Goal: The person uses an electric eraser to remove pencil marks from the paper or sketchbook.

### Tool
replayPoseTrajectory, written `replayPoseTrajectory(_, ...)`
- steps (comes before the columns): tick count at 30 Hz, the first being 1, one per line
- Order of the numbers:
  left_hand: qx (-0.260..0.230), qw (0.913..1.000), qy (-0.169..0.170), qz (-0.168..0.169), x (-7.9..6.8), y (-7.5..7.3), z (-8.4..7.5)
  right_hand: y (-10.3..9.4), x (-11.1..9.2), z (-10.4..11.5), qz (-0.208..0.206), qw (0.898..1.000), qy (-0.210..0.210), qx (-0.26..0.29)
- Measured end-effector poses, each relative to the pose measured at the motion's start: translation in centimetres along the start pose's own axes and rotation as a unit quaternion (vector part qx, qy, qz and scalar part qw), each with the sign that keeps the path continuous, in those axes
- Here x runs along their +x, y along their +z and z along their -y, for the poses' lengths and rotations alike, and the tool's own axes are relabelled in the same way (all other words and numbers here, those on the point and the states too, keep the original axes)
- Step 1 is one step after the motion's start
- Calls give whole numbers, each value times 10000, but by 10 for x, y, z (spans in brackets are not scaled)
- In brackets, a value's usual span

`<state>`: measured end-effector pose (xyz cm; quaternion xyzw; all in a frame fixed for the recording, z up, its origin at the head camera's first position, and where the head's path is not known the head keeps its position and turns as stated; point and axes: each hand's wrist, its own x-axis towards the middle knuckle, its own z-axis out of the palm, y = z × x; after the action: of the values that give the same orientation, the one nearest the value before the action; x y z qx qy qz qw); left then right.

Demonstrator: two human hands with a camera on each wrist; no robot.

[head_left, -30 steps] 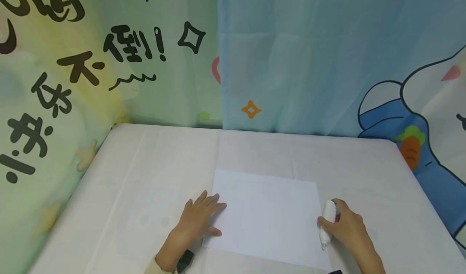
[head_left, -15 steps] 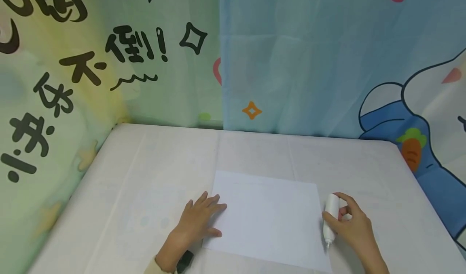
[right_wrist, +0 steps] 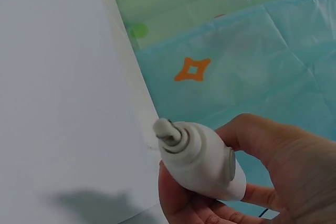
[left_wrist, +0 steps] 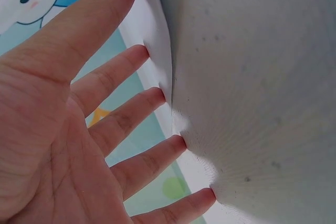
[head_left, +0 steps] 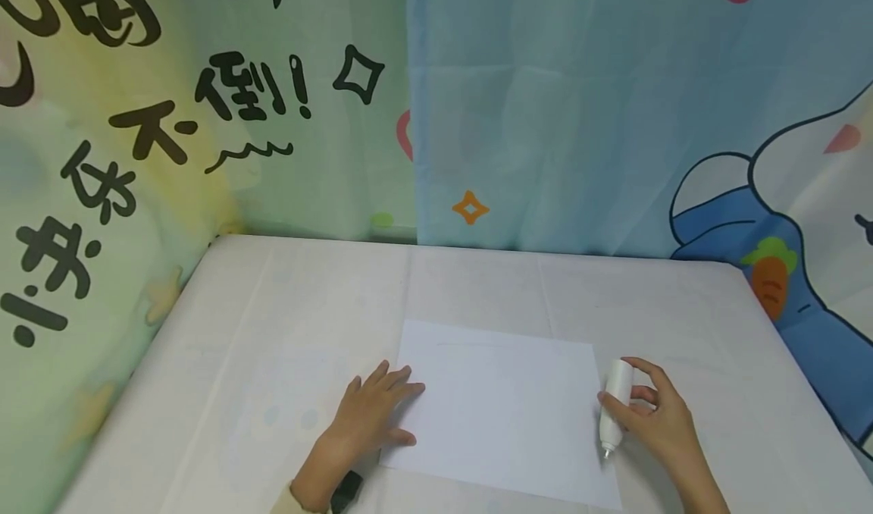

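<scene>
A white sheet of paper [head_left: 505, 415] lies flat on the white-covered table. My left hand [head_left: 371, 408] rests at its left edge, fingers spread, thumb and index finger over the paper; in the left wrist view the fingertips [left_wrist: 157, 95] press down on paper and cloth. Beside the paper's right edge, my right hand [head_left: 658, 415] holds a white electric eraser [head_left: 617, 404] between thumb and fingers. Its narrow tip points down toward me, over the paper's lower right edge. The right wrist view shows the eraser's stepped collar, stubby rounded tip and a side button.
The white tablecloth [head_left: 307, 294] extends around the paper on all sides. Printed curtains [head_left: 546, 120] hang along the table's back and left edges. A dark object [head_left: 346, 490] shows by the left wrist.
My right hand shifted slightly right and turned the electric eraser more upright in view, then came back a little left. The left hand and the paper stay in place.
</scene>
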<state>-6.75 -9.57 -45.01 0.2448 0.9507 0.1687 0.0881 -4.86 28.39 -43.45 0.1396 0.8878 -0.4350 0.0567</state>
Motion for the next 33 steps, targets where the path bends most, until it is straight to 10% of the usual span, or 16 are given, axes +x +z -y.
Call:
replayPoseTrajectory(11,18,9999,104,-56,-2,0,1,4,-2,2,790,9919,496,866)
replayPoseTrajectory(33,-66,9999,57,-79,-1,1,0,2,-1,-10,1309,9574,-131,2570)
